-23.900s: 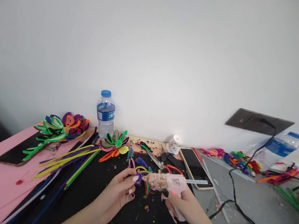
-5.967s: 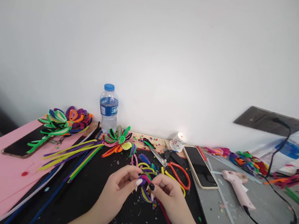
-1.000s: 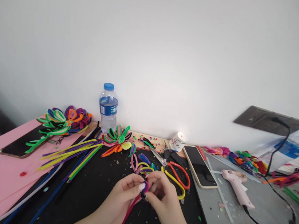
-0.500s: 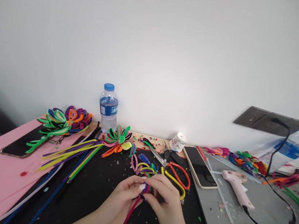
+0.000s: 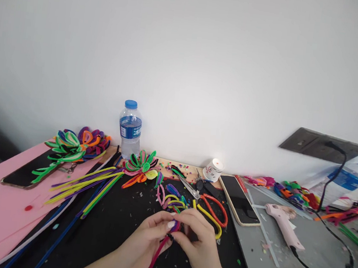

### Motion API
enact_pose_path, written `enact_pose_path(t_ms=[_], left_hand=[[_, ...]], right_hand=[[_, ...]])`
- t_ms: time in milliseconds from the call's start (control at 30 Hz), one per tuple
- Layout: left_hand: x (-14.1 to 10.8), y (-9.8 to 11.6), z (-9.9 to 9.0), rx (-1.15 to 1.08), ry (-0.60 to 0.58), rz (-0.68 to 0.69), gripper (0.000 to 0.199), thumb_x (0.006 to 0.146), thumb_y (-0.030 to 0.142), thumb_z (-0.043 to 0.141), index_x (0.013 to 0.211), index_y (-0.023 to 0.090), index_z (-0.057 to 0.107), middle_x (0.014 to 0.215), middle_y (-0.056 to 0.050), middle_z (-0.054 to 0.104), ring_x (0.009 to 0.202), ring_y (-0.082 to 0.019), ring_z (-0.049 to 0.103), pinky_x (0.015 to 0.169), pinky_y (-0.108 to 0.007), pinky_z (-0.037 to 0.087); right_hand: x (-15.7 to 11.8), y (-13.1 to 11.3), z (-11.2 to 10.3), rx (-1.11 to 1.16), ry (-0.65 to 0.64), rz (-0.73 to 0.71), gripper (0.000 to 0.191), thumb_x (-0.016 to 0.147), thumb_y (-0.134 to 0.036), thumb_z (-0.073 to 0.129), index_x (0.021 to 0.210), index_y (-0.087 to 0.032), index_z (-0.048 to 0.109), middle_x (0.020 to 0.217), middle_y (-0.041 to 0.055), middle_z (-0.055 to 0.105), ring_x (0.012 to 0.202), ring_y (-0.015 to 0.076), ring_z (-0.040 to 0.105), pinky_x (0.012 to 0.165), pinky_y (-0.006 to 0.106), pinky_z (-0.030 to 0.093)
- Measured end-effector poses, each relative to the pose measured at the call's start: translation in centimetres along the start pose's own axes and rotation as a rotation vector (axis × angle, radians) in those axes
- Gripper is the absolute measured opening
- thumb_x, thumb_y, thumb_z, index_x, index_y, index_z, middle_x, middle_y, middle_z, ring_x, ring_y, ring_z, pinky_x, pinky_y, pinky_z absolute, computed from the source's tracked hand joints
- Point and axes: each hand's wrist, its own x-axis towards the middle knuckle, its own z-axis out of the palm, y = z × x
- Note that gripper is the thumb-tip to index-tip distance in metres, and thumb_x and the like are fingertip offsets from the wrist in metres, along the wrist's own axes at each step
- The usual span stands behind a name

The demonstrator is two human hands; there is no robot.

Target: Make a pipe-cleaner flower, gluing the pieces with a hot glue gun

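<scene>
My left hand point(image 5: 148, 237) and my right hand point(image 5: 197, 237) meet over the black mat, both pinching one small bundle of coiled pipe cleaners point(image 5: 174, 226) in purple and magenta. A dark red pipe cleaner point(image 5: 154, 258) hangs from the bundle toward me, with a black wrap where it joins. My fingers hide most of the bundle. Just beyond my fingertips lie looped pipe cleaners point(image 5: 174, 203) in pink, yellow and blue. Red-handled scissors point(image 5: 213, 209) rest beside my right hand, next to a yellow handle-like loop point(image 5: 210, 217).
Left: pipe-cleaner flowers point(image 5: 68, 143), a dark phone point(image 5: 29, 171) and loose pipe cleaners point(image 5: 93, 184). By the wall: a water bottle point(image 5: 130, 129), a pipe-cleaner flower point(image 5: 141, 166) and a paper cup point(image 5: 213, 170). Right: a phone point(image 5: 240, 201) and a corded pink glue gun point(image 5: 285, 227).
The dangling end of the dark red pipe cleaner has swung slightly to the right. Both hands keep their hold in nearly the same place.
</scene>
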Motion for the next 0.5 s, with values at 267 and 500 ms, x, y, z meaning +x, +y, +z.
enact_pose_path(t_ms=[267, 500], left_hand=[[0.12, -0.24, -0.29, -0.018, -0.009, 0.036, 0.006, 0.068, 0.015, 0.069, 0.074, 0.017, 0.067, 0.078, -0.002, 0.064, 0.077, -0.013, 0.058, 0.073, -0.023, 0.042], [0.21, -0.02, -0.17, -0.015, -0.003, 0.104, 0.011, 0.069, 0.013, 0.069, 0.079, 0.016, 0.066, 0.068, 0.0, 0.06, 0.069, -0.01, 0.056, 0.069, -0.02, 0.041]], right_hand=[[-0.19, 0.07, 0.1, -0.003, 0.01, 0.025, 0.023, 0.073, -0.026, 0.067, 0.095, -0.022, 0.062, 0.075, 0.0023, 0.057, 0.055, 0.0136, 0.046, 0.051, 0.026, 0.039], [-0.31, 0.38, 0.16, -0.007, 0.02, 0.111, 0.022, 0.071, -0.03, 0.068, 0.087, -0.02, 0.055, 0.067, -0.0007, 0.053, 0.052, 0.013, 0.045, 0.048, 0.024, 0.038]])
